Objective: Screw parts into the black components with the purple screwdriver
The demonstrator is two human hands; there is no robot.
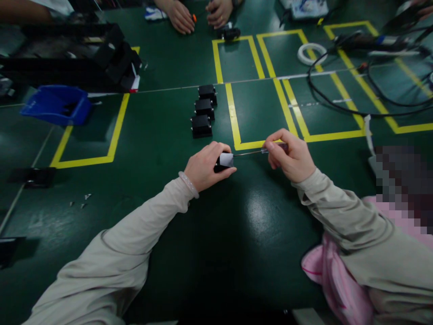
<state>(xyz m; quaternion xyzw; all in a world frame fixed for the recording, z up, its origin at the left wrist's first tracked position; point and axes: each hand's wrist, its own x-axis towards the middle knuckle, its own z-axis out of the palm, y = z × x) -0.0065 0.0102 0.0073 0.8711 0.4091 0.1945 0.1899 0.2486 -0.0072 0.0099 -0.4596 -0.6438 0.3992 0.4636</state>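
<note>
My left hand (pixel 207 168) is closed around a small black box (pixel 221 166) with a pale, light-coloured face. In my right hand (pixel 290 153) I hold a screwdriver (pixel 248 153) by its handle, its thin shaft lying almost level and pointing left. The tip meets the right side of the box; the exact contact point is too small to make out. Just beyond my left hand, three similar black boxes (pixel 202 125) stand in a row, with small shiny bits at their sides. Several small screws (pixel 83 205) lie loose on the green table to the left.
At the left are a blue bin (pixel 57 106), a black flat part (pixel 34 177) and a long black tray (pixel 67 58). Another person's hands (pixel 182 18) rest across the table. A tape roll (pixel 311 54) and black cable (pixel 338 106) lie right, pink cloth (pixel 341 280) beside my right arm.
</note>
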